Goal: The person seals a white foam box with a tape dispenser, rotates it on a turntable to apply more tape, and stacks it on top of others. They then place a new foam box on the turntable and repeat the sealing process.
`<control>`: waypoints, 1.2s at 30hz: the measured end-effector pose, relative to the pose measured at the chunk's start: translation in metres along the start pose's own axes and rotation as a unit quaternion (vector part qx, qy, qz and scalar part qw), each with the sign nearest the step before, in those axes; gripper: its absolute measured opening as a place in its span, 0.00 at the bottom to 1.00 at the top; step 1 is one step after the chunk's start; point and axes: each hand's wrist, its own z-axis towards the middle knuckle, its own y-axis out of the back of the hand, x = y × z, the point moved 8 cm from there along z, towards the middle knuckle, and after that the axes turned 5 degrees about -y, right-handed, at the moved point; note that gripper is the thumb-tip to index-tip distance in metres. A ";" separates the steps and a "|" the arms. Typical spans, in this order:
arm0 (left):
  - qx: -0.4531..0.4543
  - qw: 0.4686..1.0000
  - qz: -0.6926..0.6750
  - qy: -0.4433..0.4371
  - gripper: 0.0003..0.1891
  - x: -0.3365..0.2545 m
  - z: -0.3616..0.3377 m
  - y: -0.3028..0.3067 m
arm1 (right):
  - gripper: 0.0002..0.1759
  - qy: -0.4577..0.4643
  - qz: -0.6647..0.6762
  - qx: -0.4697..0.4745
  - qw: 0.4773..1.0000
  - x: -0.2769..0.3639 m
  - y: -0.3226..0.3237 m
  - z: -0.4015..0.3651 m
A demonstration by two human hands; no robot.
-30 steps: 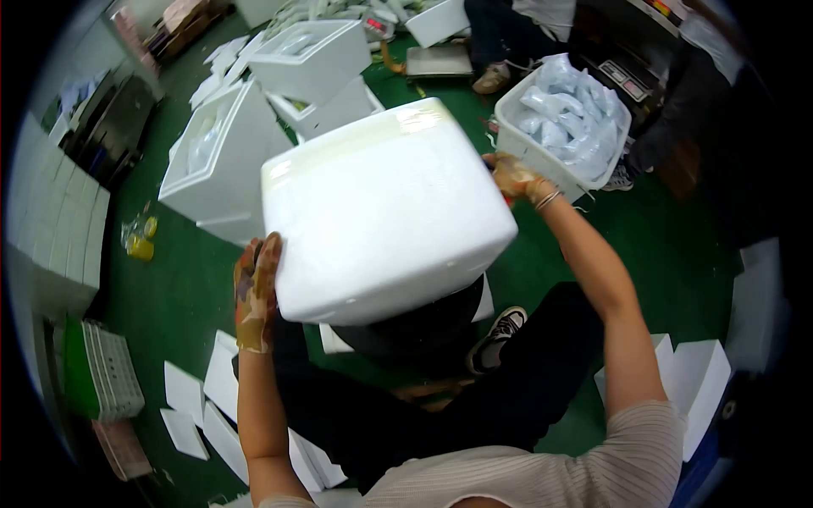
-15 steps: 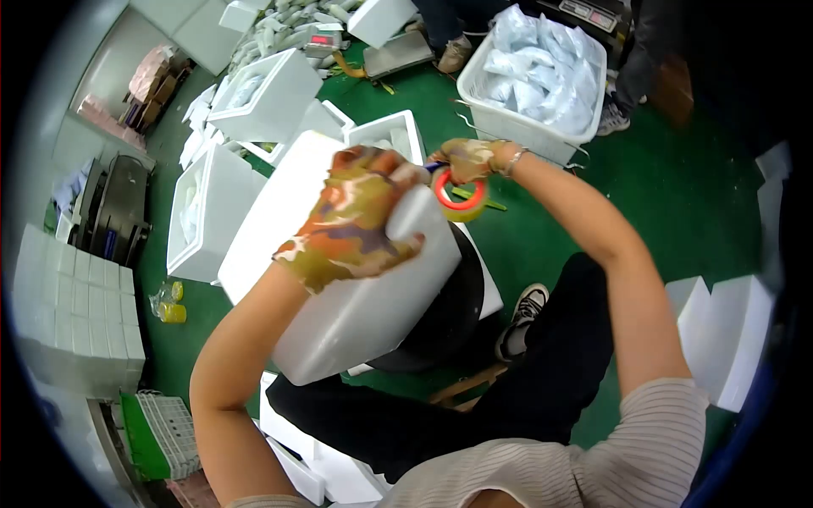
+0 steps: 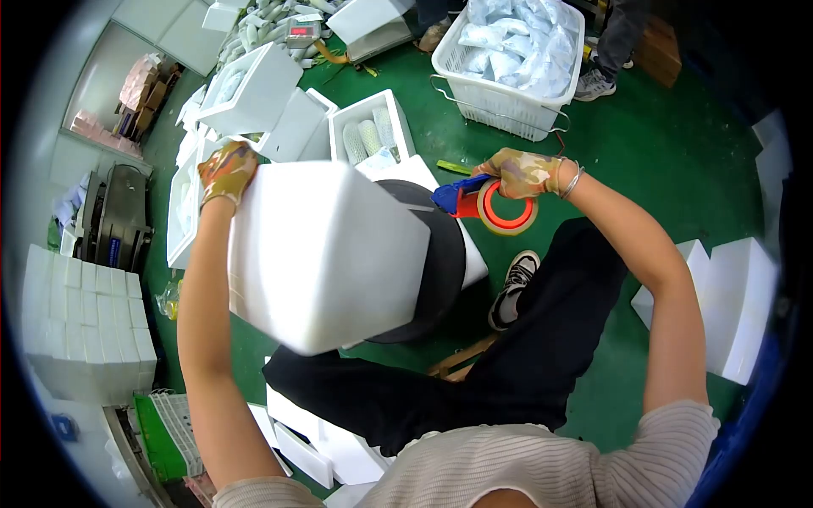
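Box (image 3: pixel 330 245), in the head view, sits tilted over the black stand (image 3: pixel 446 250); left hand (image 3: pixel 227 175) touches its far corner, how firmly I cannot tell; right hand's (image 3: pixel 523 173) grip clenches the tape dispenser (image 3: pixel 472 203). Foam-like, probably light, stiff, slippery, easily dented, the box is best held by opposite sides

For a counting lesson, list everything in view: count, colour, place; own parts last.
Nearest box: one, white, centre left
Tape dispenser: one, red and blue, centre right
Stand: one, black, beside nearest box
Basket: one, white, top right
Bags: many, pale blue, in basket
Open boxes: several, white, upper left
Foam blocks: many, white, stacked left
Crates: count unclear, green and white, lower left
Foam pieces: several, white, floor
Other box: one, brown, top right
Others' shoes: several, grey and brown, top
Trousers: one pair, black, lower centre
Left hand: one, camouflage-gloved, nearest box
Right hand: one, camouflage-gloved, tape dispenser
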 end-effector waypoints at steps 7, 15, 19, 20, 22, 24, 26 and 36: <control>-0.028 0.989 -0.116 0.086 0.24 0.086 -0.062 -0.027 | 0.18 -0.069 0.006 -0.050 0.996 -0.007 0.006 -0.059; 0.108 0.964 -0.236 0.062 0.40 0.110 -0.101 -0.069 | 0.16 -0.100 -0.030 -0.120 0.987 0.056 -0.043 -0.177; 0.134 0.969 -0.207 0.036 0.36 0.109 -0.114 -0.070 | 0.26 -0.124 -0.037 -0.166 0.978 0.086 -0.088 -0.214; 0.124 0.973 -0.190 0.035 0.35 0.108 -0.117 -0.069 | 0.22 -0.121 -0.008 -0.175 0.977 0.100 -0.095 -0.215; 0.114 0.977 -0.175 0.035 0.34 0.100 -0.124 -0.063 | 0.25 -0.098 -0.028 -0.210 0.972 0.123 -0.120 -0.220; 0.120 0.984 -0.125 0.052 0.34 0.082 -0.130 -0.047 | 0.27 -0.090 -0.034 -0.234 0.967 0.137 -0.148 -0.216; 0.110 0.979 -0.164 0.048 0.34 0.076 -0.132 -0.047 | 0.29 -0.141 -0.002 -0.196 0.970 0.147 -0.166 -0.206; 0.024 0.978 -0.183 0.097 0.44 0.089 -0.115 -0.046 | 0.31 -0.252 0.013 -0.265 0.931 0.172 -0.183 -0.253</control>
